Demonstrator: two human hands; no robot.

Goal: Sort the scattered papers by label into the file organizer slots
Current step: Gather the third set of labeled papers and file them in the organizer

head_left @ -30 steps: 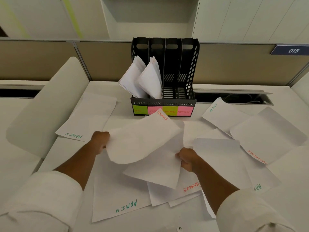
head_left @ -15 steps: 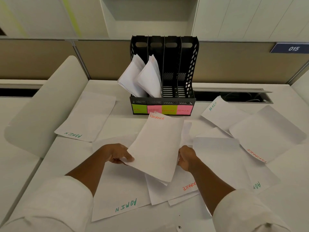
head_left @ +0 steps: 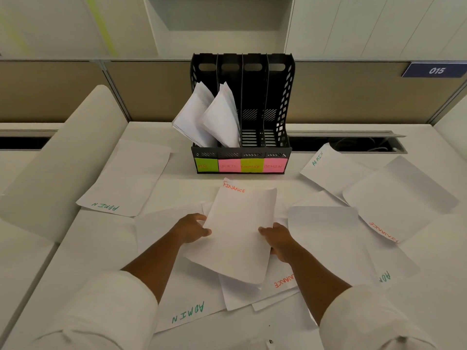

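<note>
A small stack of FINANCE papers (head_left: 238,231) is held above the desk, orange label at its far edge. My left hand (head_left: 190,228) grips its left side and my right hand (head_left: 279,239) grips its right side. Straight ahead stands the black file organizer (head_left: 278,150), its slots tagged HR, SPORTS, FINANCE and ADMIN on coloured notes. Papers lean in the two left slots; the FINANCE and ADMIN slots look empty. Scattered sheets lie around: an ADMIN sheet (head_left: 126,178) at left, another ADMIN sheet (head_left: 187,299) near me, a FINANCE sheet (head_left: 399,198) at right.
A white curved divider panel (head_left: 60,160) rises at the left of the desk. An open cable tray (head_left: 348,144) runs behind the organizer on the right. A tan partition wall with a 015 sign (head_left: 436,70) closes the back. More sheets overlap under my hands.
The two loose sheets I held apart have been brought together into one squared stack. My left hand moved right and inward to the stack's left edge.
</note>
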